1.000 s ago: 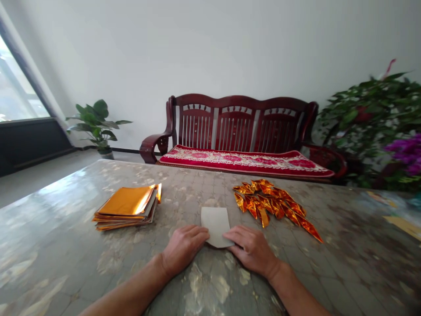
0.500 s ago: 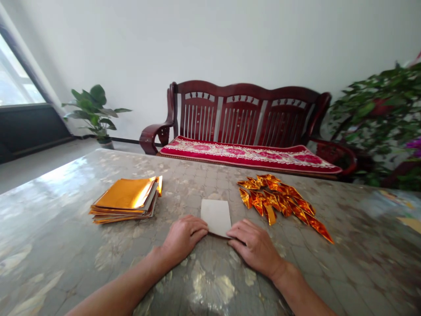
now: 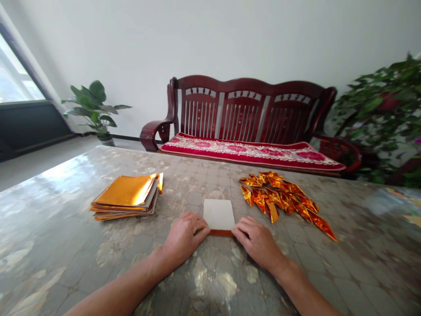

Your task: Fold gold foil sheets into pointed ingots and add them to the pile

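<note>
A sheet of gold foil paper [image 3: 218,214] lies pale side up on the table between my hands. Along its near edge a narrow gold strip shows, folded over. My left hand [image 3: 188,235] pinches the near left corner, fingers curled together. At the near right corner my right hand [image 3: 258,241] grips the paper the same way. To the left sits a stack of gold foil paper [image 3: 125,193], its top sheet shiny side up. On the right lies a cluster of folded gold paper pieces [image 3: 279,197] with pointed ends.
The table [image 3: 138,259] has a glossy patterned cover. Beyond it stands a dark red wooden bench [image 3: 243,109] with a red floral cushion [image 3: 250,151]. Potted plants [image 3: 94,107] stand at both sides. Clear plastic [image 3: 388,204] lies at the table's right.
The near edge of the paper, plain pale before, now shows a gold strip folded over. Both hands have stayed at its near corners, the right one shifting slightly right.
</note>
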`<state>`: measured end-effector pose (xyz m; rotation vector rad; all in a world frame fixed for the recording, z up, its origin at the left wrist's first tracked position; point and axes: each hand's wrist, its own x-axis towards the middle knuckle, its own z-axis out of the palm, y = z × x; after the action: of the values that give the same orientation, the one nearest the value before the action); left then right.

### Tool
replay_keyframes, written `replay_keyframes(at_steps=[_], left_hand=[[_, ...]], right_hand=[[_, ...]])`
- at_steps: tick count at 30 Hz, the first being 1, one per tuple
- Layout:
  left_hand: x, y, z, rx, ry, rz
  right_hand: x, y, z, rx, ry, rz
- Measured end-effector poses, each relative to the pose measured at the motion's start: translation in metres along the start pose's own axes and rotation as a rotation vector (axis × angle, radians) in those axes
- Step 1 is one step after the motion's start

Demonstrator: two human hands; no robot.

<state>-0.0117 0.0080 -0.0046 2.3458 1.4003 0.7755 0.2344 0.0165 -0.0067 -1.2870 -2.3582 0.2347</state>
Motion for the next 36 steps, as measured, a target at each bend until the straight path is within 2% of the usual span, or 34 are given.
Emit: replay_keyframes(at_steps=[8,14,26,36], left_hand=[[0.0032,-0.0016,0.0024,0.063,0.005,-0.13],[0.0021,0.0015,0.0023,0.115,-0.021,-0.162],[0.001,0.0051,0.0022,0.145,-0.035,-0.175],[-0.0021,0.0075,0.0001,0.137,-0.057,-0.186]], right_hand=[[0.0036,0.0002,0.0064,-0.023,0.012,0.107],[0.0035,0.0013,0.009,-0.068,0.018,0.09],[0.0045,-0.0002,0.0095,-0.136,0.04,0.038],[0.0015,-0.0034,0.007,-0.127,-0.025,0.065]])
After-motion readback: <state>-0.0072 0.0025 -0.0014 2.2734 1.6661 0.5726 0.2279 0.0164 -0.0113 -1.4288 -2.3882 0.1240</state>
